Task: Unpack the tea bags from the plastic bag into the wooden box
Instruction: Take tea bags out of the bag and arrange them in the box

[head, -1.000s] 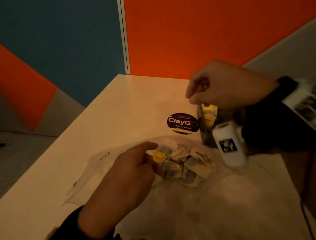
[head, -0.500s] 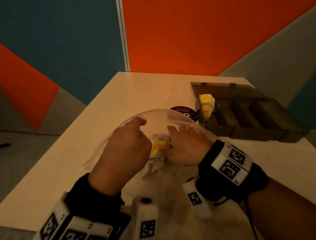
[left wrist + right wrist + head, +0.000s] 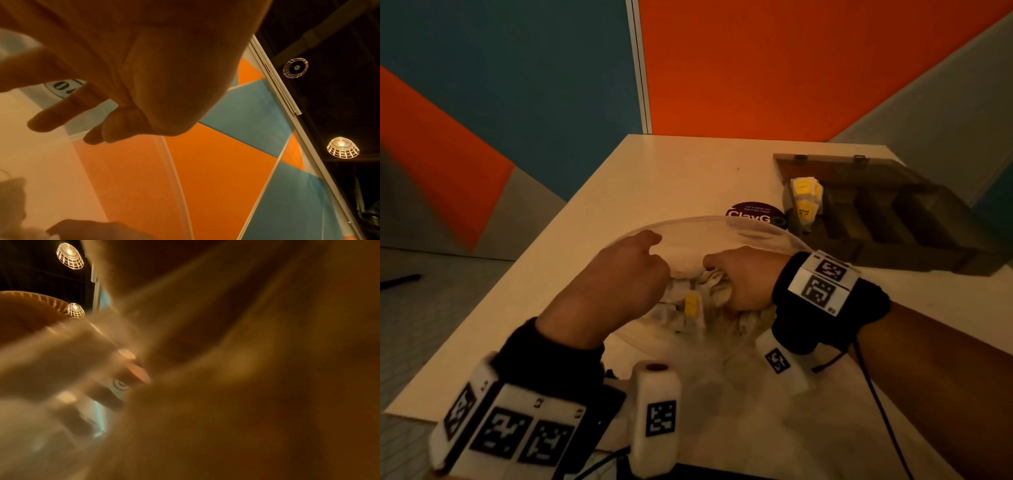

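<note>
A clear plastic bag (image 3: 726, 229) lies on the table with its mouth raised into an arch. My left hand (image 3: 654, 240) pinches the bag's rim and holds it up; the rim (image 3: 170, 162) curves past its fingers (image 3: 51, 120). My right hand (image 3: 717, 274) is inside the bag, curled down over the pile of tea bags (image 3: 691, 305); its fingertips are hidden. The dark wooden box (image 3: 893, 222) stands open at the right, with yellow-labelled tea bags (image 3: 804, 202) upright in its leftmost compartment. The right wrist view is blurred.
A round purple sticker (image 3: 750, 210) is on the cream table (image 3: 671, 171) between bag and box. The table's left edge (image 3: 493, 284) drops to the floor. Orange and blue wall panels stand behind the table. Cables trail from my wristbands.
My right hand left the box, came back into the bag and curled onto the pile. My left hand moved from the tea bags to the rim and lifted it.
</note>
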`<state>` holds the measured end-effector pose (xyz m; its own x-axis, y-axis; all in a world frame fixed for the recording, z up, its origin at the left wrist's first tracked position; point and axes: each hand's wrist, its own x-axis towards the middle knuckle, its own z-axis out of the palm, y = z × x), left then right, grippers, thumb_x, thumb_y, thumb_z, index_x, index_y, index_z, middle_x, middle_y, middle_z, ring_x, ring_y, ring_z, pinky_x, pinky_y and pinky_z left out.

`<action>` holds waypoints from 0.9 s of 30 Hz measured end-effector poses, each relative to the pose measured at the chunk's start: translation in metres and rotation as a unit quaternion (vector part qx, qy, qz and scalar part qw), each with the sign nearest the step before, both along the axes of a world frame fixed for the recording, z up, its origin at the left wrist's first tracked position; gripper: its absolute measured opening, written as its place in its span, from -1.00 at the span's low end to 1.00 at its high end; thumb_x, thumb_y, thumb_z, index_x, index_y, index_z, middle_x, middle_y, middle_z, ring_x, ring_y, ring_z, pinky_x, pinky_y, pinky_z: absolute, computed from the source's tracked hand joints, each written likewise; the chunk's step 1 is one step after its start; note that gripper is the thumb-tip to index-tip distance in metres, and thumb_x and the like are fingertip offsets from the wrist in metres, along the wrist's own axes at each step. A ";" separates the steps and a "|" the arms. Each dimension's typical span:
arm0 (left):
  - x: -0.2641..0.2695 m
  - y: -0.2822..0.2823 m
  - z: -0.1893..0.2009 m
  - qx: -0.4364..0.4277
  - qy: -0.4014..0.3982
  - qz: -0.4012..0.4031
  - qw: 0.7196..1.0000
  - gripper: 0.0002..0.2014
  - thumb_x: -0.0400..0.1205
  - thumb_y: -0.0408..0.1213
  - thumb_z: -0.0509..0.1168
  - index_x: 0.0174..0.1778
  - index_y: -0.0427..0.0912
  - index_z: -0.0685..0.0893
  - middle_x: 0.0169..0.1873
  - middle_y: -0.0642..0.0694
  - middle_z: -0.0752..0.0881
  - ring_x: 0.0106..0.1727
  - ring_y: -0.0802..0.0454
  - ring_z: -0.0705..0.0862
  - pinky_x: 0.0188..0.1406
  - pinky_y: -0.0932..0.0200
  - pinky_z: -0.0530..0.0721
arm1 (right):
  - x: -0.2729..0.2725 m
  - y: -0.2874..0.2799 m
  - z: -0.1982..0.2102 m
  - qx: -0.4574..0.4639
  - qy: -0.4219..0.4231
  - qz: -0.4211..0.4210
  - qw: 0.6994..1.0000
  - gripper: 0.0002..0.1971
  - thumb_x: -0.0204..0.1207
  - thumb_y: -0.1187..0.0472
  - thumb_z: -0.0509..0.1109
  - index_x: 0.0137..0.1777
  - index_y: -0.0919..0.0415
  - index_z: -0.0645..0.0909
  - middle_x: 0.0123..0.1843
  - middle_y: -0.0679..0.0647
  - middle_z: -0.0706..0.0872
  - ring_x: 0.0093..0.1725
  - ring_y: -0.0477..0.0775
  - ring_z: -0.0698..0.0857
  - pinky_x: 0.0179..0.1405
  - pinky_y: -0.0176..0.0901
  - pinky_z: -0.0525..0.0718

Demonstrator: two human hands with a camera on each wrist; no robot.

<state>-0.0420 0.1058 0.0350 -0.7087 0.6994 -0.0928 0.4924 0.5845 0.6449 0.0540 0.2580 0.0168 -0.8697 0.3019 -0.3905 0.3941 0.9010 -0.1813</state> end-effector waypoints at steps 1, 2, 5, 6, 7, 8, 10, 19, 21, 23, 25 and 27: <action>-0.002 0.001 -0.001 -0.009 0.004 -0.012 1.000 -0.53 0.67 -0.35 0.06 0.54 -0.16 0.45 0.51 -0.16 0.47 0.43 -0.20 0.52 0.34 -0.02 0.52 | 0.000 -0.001 0.000 -0.017 0.013 0.011 1.000 -0.39 0.40 0.09 0.55 0.44 0.04 0.45 0.36 0.08 0.62 0.24 0.16 0.62 0.22 0.06 0.65; -0.001 0.001 -0.002 -0.020 -0.001 -0.019 1.000 -0.53 0.68 -0.26 -0.02 0.50 -0.19 0.49 0.57 -0.14 0.41 0.46 -0.18 0.50 0.38 0.01 0.50 | 0.000 -0.002 0.001 -0.040 0.036 0.020 0.998 -0.52 0.40 0.10 0.54 0.32 0.05 0.55 0.26 0.08 0.67 0.16 0.14 0.64 0.18 0.09 0.67; 0.007 -0.001 -0.005 -0.049 0.005 -0.062 0.997 -0.37 0.61 -0.06 -0.22 0.37 -0.17 0.63 0.56 -0.19 0.42 0.48 -0.10 0.48 0.38 0.10 0.52 | -0.002 -0.010 0.004 -0.095 0.112 0.034 0.989 -0.81 0.40 0.14 0.53 -0.05 0.10 0.61 -0.04 0.04 0.71 -0.05 0.11 0.67 0.03 0.07 0.68; 0.006 0.002 -0.008 -0.048 -0.024 -0.053 0.997 -0.49 0.67 -0.10 -0.10 0.38 -0.12 0.63 0.47 -0.19 0.54 0.36 -0.08 0.58 0.28 0.08 0.58 | -0.003 -0.013 0.004 -0.097 0.121 0.041 0.987 -0.83 0.41 0.15 0.53 -0.09 0.07 0.58 -0.07 0.02 0.70 -0.07 0.09 0.66 0.01 0.02 0.67; 0.009 0.001 -0.008 -0.053 -0.018 -0.072 0.996 -0.61 0.70 -0.15 0.06 0.38 -0.07 0.62 0.36 -0.15 0.64 0.21 -0.04 0.65 0.16 0.07 0.64 | -0.004 -0.015 0.003 -0.097 0.123 0.050 0.986 -0.83 0.42 0.15 0.53 -0.10 0.03 0.57 -0.07 0.00 0.70 -0.07 0.07 0.66 0.00 -0.02 0.66; 0.009 0.002 -0.010 -0.050 -0.006 -0.081 0.995 -0.66 0.69 -0.16 0.16 0.37 -0.03 0.62 0.28 -0.10 0.68 0.11 0.01 0.68 0.06 0.08 0.67 | -0.003 -0.016 0.002 -0.093 0.120 0.054 0.987 -0.83 0.42 0.15 0.52 -0.09 0.01 0.57 -0.07 0.00 0.70 -0.06 0.06 0.65 0.00 -0.05 0.64; 0.007 0.003 -0.015 -0.071 0.000 -0.100 0.992 -0.70 0.68 -0.16 0.23 0.32 0.01 0.63 0.18 -0.01 0.71 -0.02 0.11 0.67 -0.15 0.29 0.63 | 0.000 -0.013 0.000 -0.085 0.114 0.048 0.989 -0.79 0.39 0.11 0.55 -0.04 0.04 0.59 -0.04 0.00 0.70 -0.05 0.05 0.65 -0.01 -0.06 0.64; 0.021 0.008 -0.012 -0.096 0.111 -0.093 0.985 -0.88 0.56 -0.25 0.32 -0.04 0.05 0.65 -0.28 0.13 0.59 -0.38 0.26 0.49 -0.51 0.42 0.35 | 0.026 0.000 0.015 -0.167 0.185 -0.072 0.966 -0.60 0.46 0.11 0.54 0.29 -0.13 0.61 0.14 -0.14 0.66 0.05 -0.11 0.68 0.07 -0.05 0.74; 0.022 0.009 -0.015 -0.064 0.096 -0.066 0.991 -0.87 0.58 -0.24 0.30 -0.02 0.02 0.71 -0.31 0.13 0.61 -0.41 0.28 0.49 -0.51 0.42 0.36 | 0.029 -0.002 0.008 -0.161 0.199 -0.086 0.963 -0.69 0.48 0.19 0.49 0.20 -0.11 0.67 0.06 -0.16 0.71 0.01 -0.12 0.70 0.01 -0.11 0.74; 0.021 0.009 -0.017 -0.025 0.073 -0.039 0.996 -0.90 0.61 -0.19 0.31 -0.05 -0.01 0.73 -0.35 0.14 0.60 -0.41 0.28 0.52 -0.49 0.43 0.38 | 0.031 -0.004 -0.001 -0.152 0.216 -0.090 0.960 -0.80 0.46 0.20 0.48 0.02 -0.11 0.71 -0.05 -0.17 0.75 -0.10 -0.16 0.71 -0.14 -0.22 0.69; 0.020 0.008 -0.020 0.008 0.060 -0.019 0.998 -0.88 0.61 -0.10 0.33 -0.12 -0.04 0.73 -0.33 0.08 0.66 -0.35 0.20 0.61 -0.46 0.36 0.45 | 0.034 -0.005 -0.008 -0.159 0.232 -0.103 0.954 -0.88 0.45 0.18 0.49 -0.13 -0.10 0.68 -0.16 -0.15 0.75 -0.19 -0.19 0.70 -0.25 -0.29 0.61; 0.018 0.007 -0.025 0.038 0.056 -0.010 0.998 -0.81 0.58 -0.03 0.36 -0.19 -0.08 0.72 -0.30 -0.01 0.71 -0.25 0.09 0.66 -0.36 0.21 0.49 | 0.036 -0.005 -0.013 -0.170 0.246 -0.127 0.946 -0.91 0.48 0.15 0.49 -0.06 -0.05 0.71 -0.16 -0.12 0.76 -0.20 -0.18 0.70 -0.26 -0.28 0.60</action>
